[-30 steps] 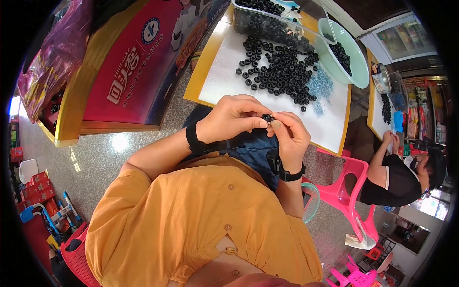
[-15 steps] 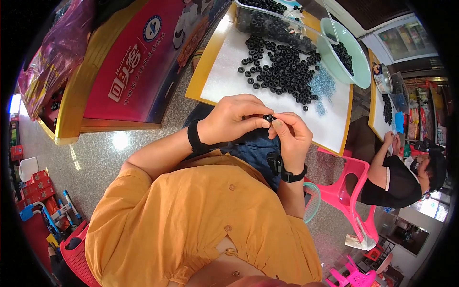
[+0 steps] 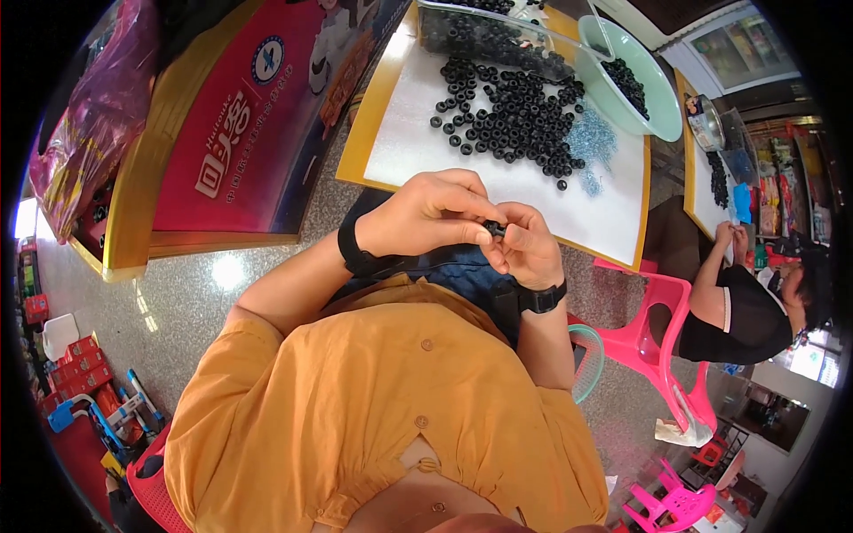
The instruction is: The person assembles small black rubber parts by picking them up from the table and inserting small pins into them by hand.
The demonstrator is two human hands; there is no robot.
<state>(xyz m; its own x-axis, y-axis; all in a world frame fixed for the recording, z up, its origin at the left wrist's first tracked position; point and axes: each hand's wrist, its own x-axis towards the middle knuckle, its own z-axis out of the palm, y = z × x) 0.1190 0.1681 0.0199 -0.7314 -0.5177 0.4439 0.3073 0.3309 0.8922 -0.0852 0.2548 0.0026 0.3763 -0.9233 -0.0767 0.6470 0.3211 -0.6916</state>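
Observation:
In front of my body, over my lap, the two hands meet at the fingertips. My left hand (image 3: 428, 215) pinches a small black round part (image 3: 494, 228) between thumb and index finger. On its other side my right hand (image 3: 526, 244) grips the same part, thumb bent in and fingers curled beneath. Much of the part is covered by the fingertips. Beyond the hands, a heap of small black ring-like parts (image 3: 520, 115) lies on the white tabletop (image 3: 418, 151). Beside that heap, to the right, is a pile of tiny clear bluish pieces (image 3: 592, 147).
A clear plastic bin (image 3: 484, 44) with more black parts stands at the table's far side, next to a pale green basin (image 3: 662, 111). On the right are a pink plastic stool (image 3: 653, 320) and a co-worker (image 3: 742, 306) at another table. A red-sided counter (image 3: 240, 133) stands left.
My right hand has turned and its fingers have curled in closer round the small black part. The whole view has shifted slightly, with the table a little higher in it.

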